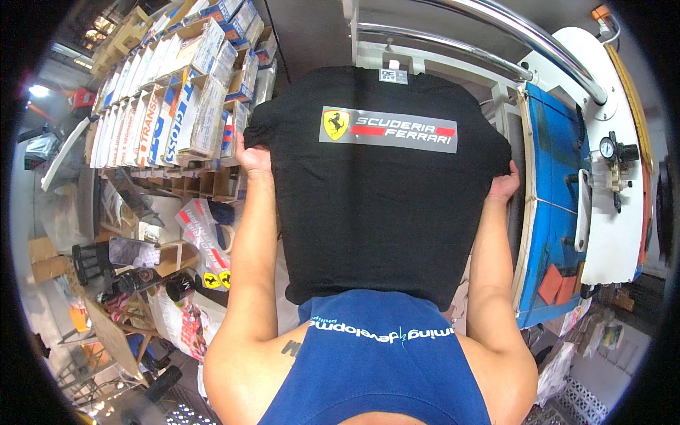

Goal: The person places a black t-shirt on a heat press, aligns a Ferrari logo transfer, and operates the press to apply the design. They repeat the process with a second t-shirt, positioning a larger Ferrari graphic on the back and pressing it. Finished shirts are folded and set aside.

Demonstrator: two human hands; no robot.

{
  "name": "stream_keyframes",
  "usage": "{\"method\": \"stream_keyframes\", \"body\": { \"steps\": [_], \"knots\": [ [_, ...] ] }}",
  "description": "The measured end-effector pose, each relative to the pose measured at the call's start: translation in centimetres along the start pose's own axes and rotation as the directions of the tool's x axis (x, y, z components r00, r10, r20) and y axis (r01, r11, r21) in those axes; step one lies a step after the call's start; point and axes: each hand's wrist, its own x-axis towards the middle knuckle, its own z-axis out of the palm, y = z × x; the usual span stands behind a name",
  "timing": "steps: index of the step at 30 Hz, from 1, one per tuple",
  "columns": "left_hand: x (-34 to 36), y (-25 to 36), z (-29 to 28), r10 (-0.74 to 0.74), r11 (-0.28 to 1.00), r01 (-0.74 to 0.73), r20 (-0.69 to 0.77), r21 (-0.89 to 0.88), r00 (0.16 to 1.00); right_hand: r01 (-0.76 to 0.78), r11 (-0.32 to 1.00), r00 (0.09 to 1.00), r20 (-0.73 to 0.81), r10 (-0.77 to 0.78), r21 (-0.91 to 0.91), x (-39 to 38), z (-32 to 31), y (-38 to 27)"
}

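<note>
A navy-blue sleeveless fabric top (382, 375) with white lettering, worn by the person, lies nearest. Just beyond it, in the middle, a black fabric T-shirt (375, 219) is spread out, neckline far and hem near, its short sleeves out to left and right. To the right stands a blue, flat-sided rectangular panel (556, 205), and at the far left are stacked white, blue and brown cardboard boxes (177, 99), some with orange print. Shiny round metal tubes (496, 25) run across the far right. On the far part of the shirt, below its neckline, rests a rectangular greyish film sheet (388, 129) bearing a yellow shield, pale lettering and red bars. The left hand (253, 157) holds the end of the left sleeve, and the right hand (504, 185) holds the end of the right one; the two stand wide apart, and some fingertips are hidden by the cloth. A dark rectangular phone (133, 251) sits among clutter at the left; a white neck label (393, 76) shows at the shirt's far edge, and a round pressure gauge (607, 146) is at the right.
</note>
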Motion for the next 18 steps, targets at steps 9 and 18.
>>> {"method": "stream_keyframes", "body": {
  "steps": [9, 18],
  "knots": [
    [0.4, 0.7, -0.3, -0.01, 0.997, 0.014, -0.057, 0.071, 0.998, 0.054, 0.996, 0.991, 0.116, -0.061, 0.064, -0.4, 0.1, 0.7],
    [1.1, 0.8, -2.1, -0.174, 0.946, 0.194, -0.1, 0.258, 0.98, -0.118, 0.963, 0.993, -0.053, 0.108, -0.244, -2.5, 1.5, 1.1]
  ]
}}
